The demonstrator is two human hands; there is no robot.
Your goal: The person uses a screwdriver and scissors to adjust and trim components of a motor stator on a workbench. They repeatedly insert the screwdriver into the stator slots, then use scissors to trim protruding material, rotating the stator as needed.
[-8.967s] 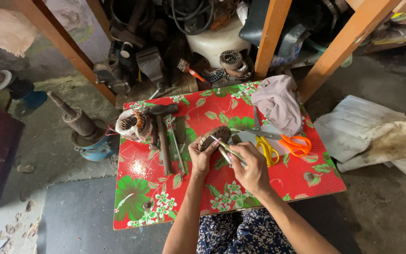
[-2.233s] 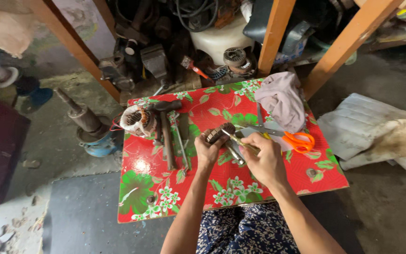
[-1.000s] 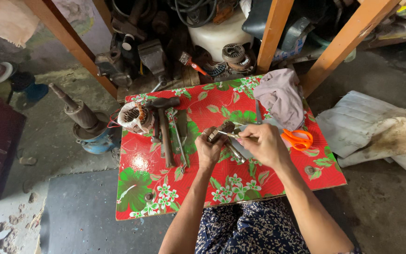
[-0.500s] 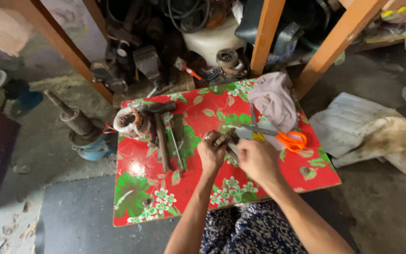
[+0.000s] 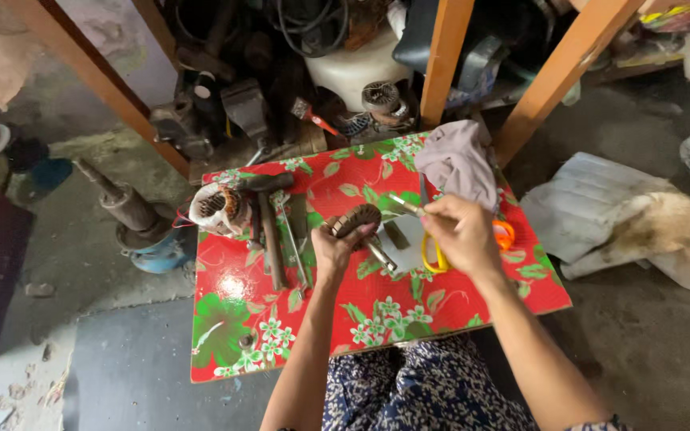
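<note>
1. Left hand (image 5: 337, 247) is closed around a ribbed brown rotor (image 5: 354, 219), held just above the middle of the red floral desk (image 5: 297, 335).
2. Right hand (image 5: 461, 231) pinches a thin stick (image 5: 403, 203), its tip pointing at the rotor.
3. Yellow scissors (image 5: 433, 254) lie just right of the rotor, a hammer (image 5: 269, 231) to its left.

One red flower-patterned tabletop (image 5: 377, 315) carries the lot. Two bare hands work above it — one left hand (image 5: 337, 247), one right hand (image 5: 461, 231). One ribbed brown motor rotor (image 5: 354, 218) sits in the left grip, and one thin pale stick (image 5: 405, 204) in the right. There is one pair of yellow-and-orange-handled scissors (image 5: 505, 235), one crumpled grey-pink cloth (image 5: 461, 160), one round copper-wound stator (image 5: 216, 207), and one dark hammer (image 5: 269, 239) — beside it one slim metal rod (image 5: 291, 243). Two orange wooden posts (image 5: 449, 56) rise behind. One white folded sack (image 5: 600, 215) lies on the floor.
</note>
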